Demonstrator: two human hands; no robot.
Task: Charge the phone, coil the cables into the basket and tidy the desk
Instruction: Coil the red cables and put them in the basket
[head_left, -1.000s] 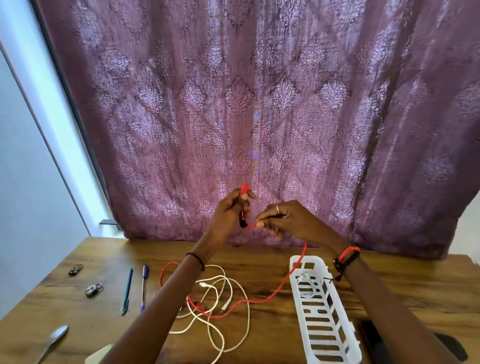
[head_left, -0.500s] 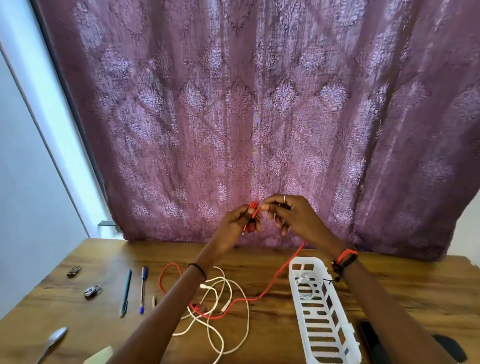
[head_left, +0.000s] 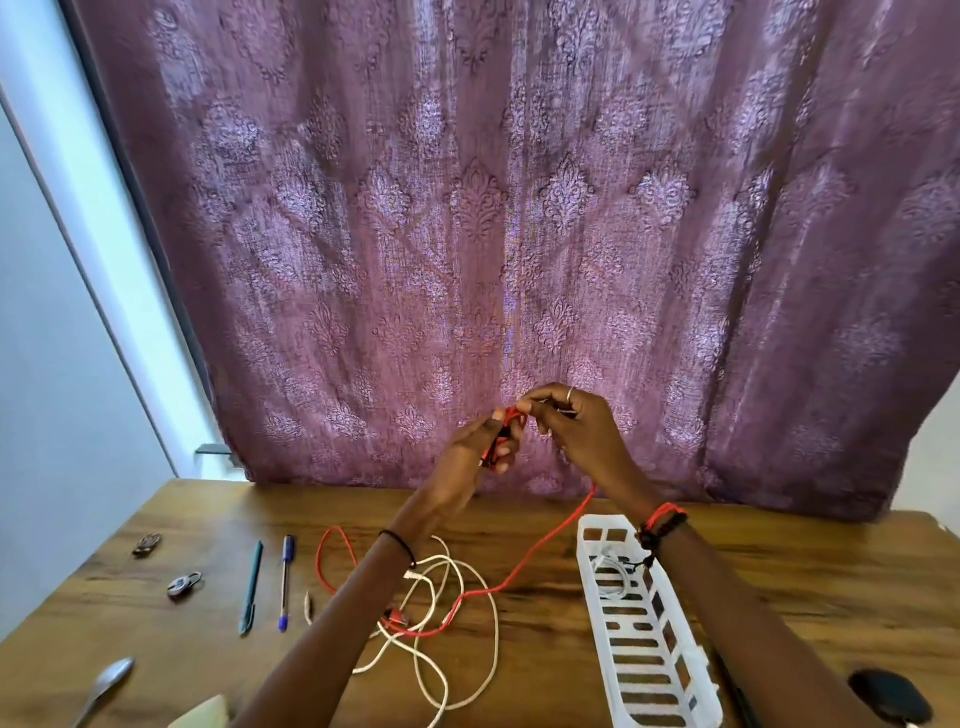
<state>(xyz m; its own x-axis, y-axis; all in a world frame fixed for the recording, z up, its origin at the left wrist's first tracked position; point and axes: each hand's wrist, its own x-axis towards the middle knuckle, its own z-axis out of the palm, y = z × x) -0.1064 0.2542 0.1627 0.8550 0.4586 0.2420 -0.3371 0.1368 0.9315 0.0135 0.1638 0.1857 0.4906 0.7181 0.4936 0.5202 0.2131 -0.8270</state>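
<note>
above the far end of the white slotted basket (head_left: 597, 623), both hands are raised off the desk (head_left: 805, 571), in front of a purple curtain (head_left: 519, 208). the left grip (head_left: 467, 447) is curled round a small bundle of loops of the red cable (head_left: 540, 548), probably to stop the turns springing apart. the right grip (head_left: 576, 431) pinches the same cable just beside that bundle, fingers bent, seemingly to lay on the next turn. holding it high lets the slack hang free: the red cable drops from the hands, passes left of the basket and ends in a loose loop on the desk.

that loop lies tangled across a white cable (head_left: 467, 571), also left of the basket and uncoiled, so it looks like the next one to do. inside the basket's far end sits a coiled white cable (head_left: 615, 574), which suggests why the basket is close to hand.

well left of the basket lie a teal pen (head_left: 251, 587) and a blue pen (head_left: 284, 582) side by side. a small padlock (head_left: 183, 584) lies further left and a spoon (head_left: 104, 686) sits at the near edge. a dark slab just right of the basket's near end may be the phone; i cannot tell.
</note>
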